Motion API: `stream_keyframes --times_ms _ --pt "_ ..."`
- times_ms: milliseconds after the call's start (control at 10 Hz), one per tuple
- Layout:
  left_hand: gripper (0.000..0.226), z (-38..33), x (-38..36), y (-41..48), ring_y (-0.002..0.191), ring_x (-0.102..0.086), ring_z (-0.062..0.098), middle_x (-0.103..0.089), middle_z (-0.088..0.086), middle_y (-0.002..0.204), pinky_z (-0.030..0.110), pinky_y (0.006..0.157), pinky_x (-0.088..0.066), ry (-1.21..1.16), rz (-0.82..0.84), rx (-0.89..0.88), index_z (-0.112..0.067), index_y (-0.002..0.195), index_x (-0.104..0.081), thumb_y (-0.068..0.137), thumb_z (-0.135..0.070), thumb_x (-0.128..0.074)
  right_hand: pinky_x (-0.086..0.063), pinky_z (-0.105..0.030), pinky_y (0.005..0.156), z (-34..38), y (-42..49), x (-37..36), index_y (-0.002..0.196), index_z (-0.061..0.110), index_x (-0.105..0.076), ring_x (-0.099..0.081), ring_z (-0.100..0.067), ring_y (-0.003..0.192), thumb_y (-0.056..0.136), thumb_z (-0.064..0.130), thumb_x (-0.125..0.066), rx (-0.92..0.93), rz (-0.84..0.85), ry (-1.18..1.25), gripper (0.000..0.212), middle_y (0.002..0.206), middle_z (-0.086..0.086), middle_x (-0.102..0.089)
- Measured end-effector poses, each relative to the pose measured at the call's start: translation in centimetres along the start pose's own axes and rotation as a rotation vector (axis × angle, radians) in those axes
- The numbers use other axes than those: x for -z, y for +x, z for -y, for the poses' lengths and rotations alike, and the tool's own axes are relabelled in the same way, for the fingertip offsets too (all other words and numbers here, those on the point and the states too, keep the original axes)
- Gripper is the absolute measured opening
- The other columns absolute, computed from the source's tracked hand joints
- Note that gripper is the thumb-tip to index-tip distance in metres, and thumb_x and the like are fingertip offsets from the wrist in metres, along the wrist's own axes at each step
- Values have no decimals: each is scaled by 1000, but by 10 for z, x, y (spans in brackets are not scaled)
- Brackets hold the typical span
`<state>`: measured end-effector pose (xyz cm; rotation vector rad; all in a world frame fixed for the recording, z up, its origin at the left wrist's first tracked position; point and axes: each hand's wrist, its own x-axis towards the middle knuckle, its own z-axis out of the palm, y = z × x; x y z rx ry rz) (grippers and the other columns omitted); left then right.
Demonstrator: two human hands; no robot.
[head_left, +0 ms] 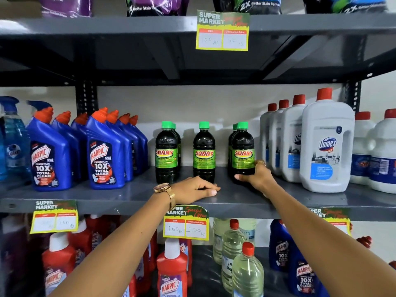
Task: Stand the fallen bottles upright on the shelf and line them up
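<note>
Dark green-capped Sunny bottles stand upright on the grey middle shelf (137, 196) in three short rows. The left front bottle (166, 152) has another behind it. The middle bottle (204, 152) stands alone. The right front bottle (242, 153) has others behind it. My right hand (256, 175) grips the lower right side of that right front bottle, thumb at its base. My left hand (194, 189) rests knuckles-up on the shelf just in front of the middle bottle, fingers curled, holding nothing. No bottle lies on its side in view.
Blue Harpic bottles (102, 151) crowd the shelf to the left, white Domex jugs (326, 144) to the right. Price tags (186, 224) hang from the shelf edge. Red and clear bottles fill the shelf below, pouches the one above.
</note>
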<state>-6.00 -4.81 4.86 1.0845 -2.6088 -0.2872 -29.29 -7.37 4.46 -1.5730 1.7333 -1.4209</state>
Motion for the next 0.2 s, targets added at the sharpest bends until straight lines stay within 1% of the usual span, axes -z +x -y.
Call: stream_keyframes --times_ms 100,200 --pt "40 -1 -1 -3 135 -37 13 -45 0 145 39 115 -27 11 -3 6 -19 135 -49 98 -34 -44 -40 -36 99 3 -7 0 129 2 -38 -52 -33 123 69 20 -85 -9 10 -22 79 134 -19 -54" --pt "37 -6 1 -4 131 -43 13 -52 0 140 40 113 -29 9 -57 0 -18 130 -55 97 -32 -47 -40 -37 103 14 -17 2 140 1 -25 -49 -32 128 66 30 -86 45 -3 21 101 139 -18 -51"
